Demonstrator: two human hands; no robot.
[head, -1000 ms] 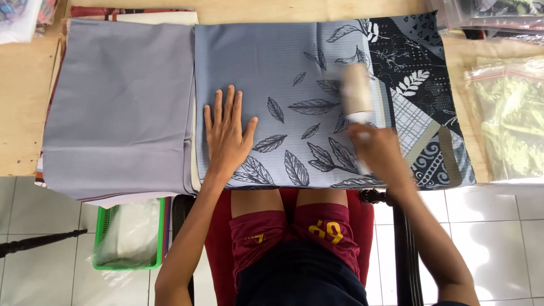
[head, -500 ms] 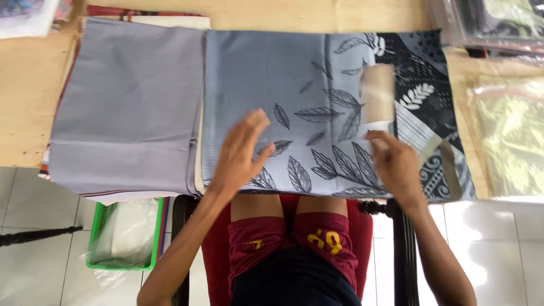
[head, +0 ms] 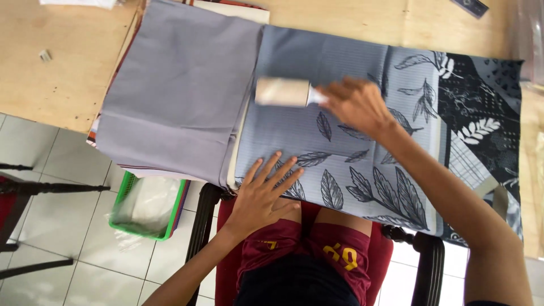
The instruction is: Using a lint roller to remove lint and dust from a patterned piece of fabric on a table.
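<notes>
A grey-blue cloth printed with dark leaves (head: 351,73) lies spread on a wooden table (head: 62,85). My right hand (head: 357,105) grips the handle of a pale lint roller (head: 282,92), whose roll rests on the cloth near its left edge. My left hand (head: 262,192) lies flat, fingers spread, on the cloth's near left corner at the table's front edge. A plain grey folded cloth (head: 181,90) sits to the left, beside the roller.
A green basket lined with clear plastic (head: 148,207) stands on the tiled floor under the table's left part. Dark chair arms (head: 422,266) flank my lap. A black stand's legs (head: 34,187) reach in at far left.
My right hand has carried the lint roller from the right part of the printed cloth across to its left edge. My left hand has slid down to the near left corner.
</notes>
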